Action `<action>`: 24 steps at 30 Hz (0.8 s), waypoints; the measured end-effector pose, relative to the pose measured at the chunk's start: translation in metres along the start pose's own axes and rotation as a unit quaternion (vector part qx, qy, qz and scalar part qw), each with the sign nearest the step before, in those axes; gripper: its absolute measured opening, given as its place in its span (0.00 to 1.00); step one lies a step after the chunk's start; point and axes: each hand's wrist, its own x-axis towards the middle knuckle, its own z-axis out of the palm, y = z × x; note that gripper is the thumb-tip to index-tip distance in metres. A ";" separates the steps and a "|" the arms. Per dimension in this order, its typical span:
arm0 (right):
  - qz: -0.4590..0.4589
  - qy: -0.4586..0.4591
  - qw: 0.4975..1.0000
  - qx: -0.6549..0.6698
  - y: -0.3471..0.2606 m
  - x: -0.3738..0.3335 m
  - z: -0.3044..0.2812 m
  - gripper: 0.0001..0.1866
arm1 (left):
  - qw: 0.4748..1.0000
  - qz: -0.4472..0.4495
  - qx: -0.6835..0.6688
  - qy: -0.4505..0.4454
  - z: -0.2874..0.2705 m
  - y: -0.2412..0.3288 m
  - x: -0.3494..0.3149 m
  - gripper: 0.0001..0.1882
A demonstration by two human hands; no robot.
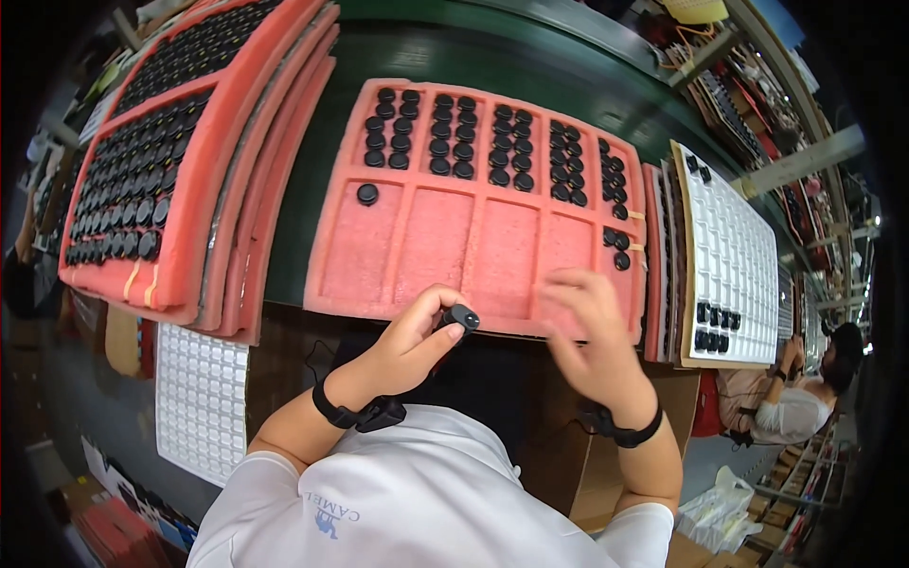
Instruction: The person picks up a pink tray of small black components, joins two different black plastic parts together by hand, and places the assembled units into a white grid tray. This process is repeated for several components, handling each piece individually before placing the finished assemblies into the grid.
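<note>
My left hand (417, 333) is closed on a small black cylindrical part (461, 319), pinched between thumb and fingers at the near edge of a pink foam tray (318, 275). To its right, my right hand (592, 327) hovers over the tray's near right side, fingers spread and slightly blurred, with nothing visible in it. The far row of compartments holds several black round parts (443, 130) set in pairs. In the near row, a single black part (367, 194) sits in the leftmost compartment, and three black parts (620, 248) are in the rightmost.
On the left rises a stack of pink foam trays (180, 275) full of black parts, above a white pocketed tray (199, 398). A white tray (739, 256) with some black parts leans at the right. Beyond it works another person (795, 402). A green surface (426, 47) lies behind.
</note>
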 end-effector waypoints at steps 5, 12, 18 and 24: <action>-0.120 -0.115 0.978 0.123 -0.023 0.045 0.033 0.20 | 0.994 -0.057 -0.093 0.019 -0.007 0.012 -0.006 0.17; -0.082 -0.200 0.927 0.308 -0.012 0.085 0.067 0.14 | 0.994 -0.036 -0.106 0.012 -0.039 0.010 -0.022 0.18; 0.106 -0.174 0.936 0.287 -0.004 0.135 0.098 0.09 | 0.983 -0.019 -0.176 0.038 -0.067 0.003 -0.035 0.14; -0.020 -0.091 0.995 -0.021 0.002 0.182 0.137 0.10 | 0.967 -0.021 -0.212 0.141 -0.082 0.014 -0.054 0.08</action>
